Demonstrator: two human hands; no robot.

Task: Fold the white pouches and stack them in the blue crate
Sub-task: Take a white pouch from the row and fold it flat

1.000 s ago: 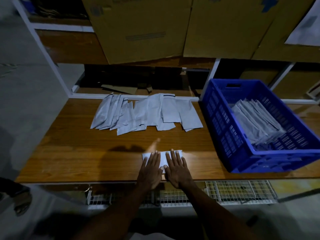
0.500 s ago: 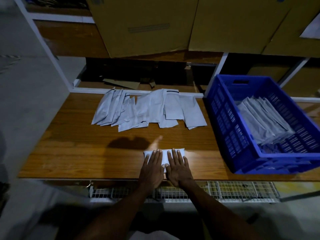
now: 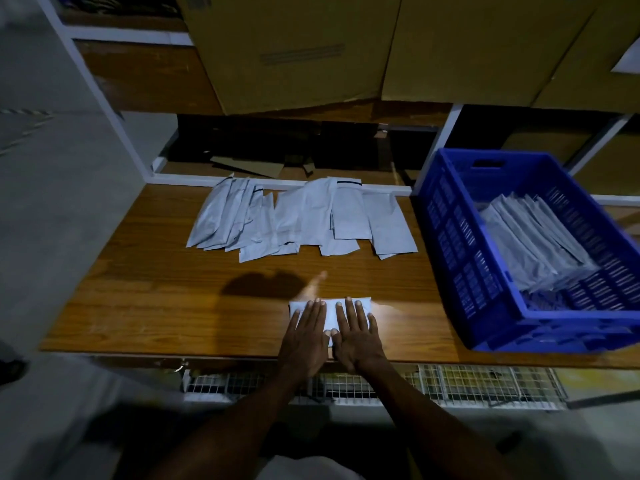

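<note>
A folded white pouch [image 3: 330, 310] lies near the front edge of the wooden table [image 3: 156, 299]. My left hand [image 3: 306, 336] and my right hand [image 3: 356, 332] press flat on it side by side, fingers straight, covering most of it. A fan of several unfolded white pouches [image 3: 301, 220] is spread along the table's back edge. At the right stands the blue crate [image 3: 464, 244], with a stack of folded pouches [image 3: 533, 237] lying inside it.
Large cardboard boxes [image 3: 294, 46] fill the shelf above the table. White shelf posts [image 3: 436, 147] rise behind the pouches and crate. A wire mesh rack [image 3: 467, 386] runs below the table's front edge. Grey floor lies to the left.
Both hands stay pressed on the folded pouch. The view has shifted slightly; the pouches and crate have not moved on the table.
</note>
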